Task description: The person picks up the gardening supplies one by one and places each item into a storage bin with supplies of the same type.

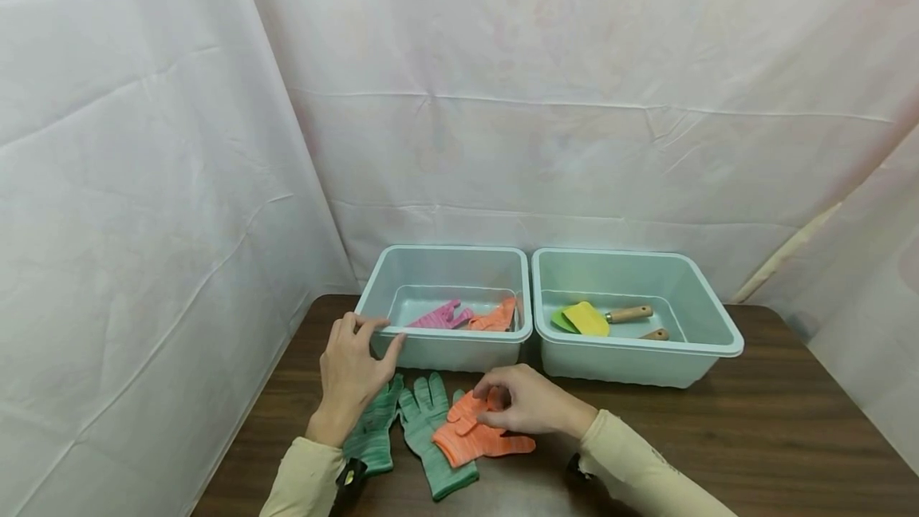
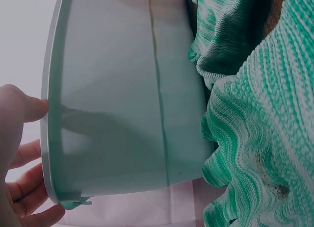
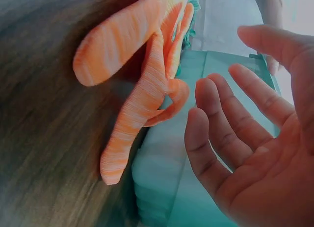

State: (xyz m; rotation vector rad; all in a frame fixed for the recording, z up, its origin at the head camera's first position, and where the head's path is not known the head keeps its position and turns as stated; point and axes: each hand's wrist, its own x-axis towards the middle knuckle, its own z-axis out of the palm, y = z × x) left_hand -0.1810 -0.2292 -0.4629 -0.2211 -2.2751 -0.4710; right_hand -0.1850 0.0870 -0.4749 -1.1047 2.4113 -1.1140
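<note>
At the near left corner of the left pale plastic bin, my left hand holds the rim, its thumb against the front edge. In the right wrist view my right hand has loosely bent fingers and nothing in its grasp. It hovers just over an orange knit glove on the table. That glove partly overlaps a green knit glove. Another green glove lies further left, partly hidden by my left hand and wrist. Inside the left bin are a pink glove and an orange glove.
A matching bin stands close beside it on the right. It contains a yellow-headed tool, a green piece and wooden handles. Both bins stand on a dark wooden table near white hanging cloth.
</note>
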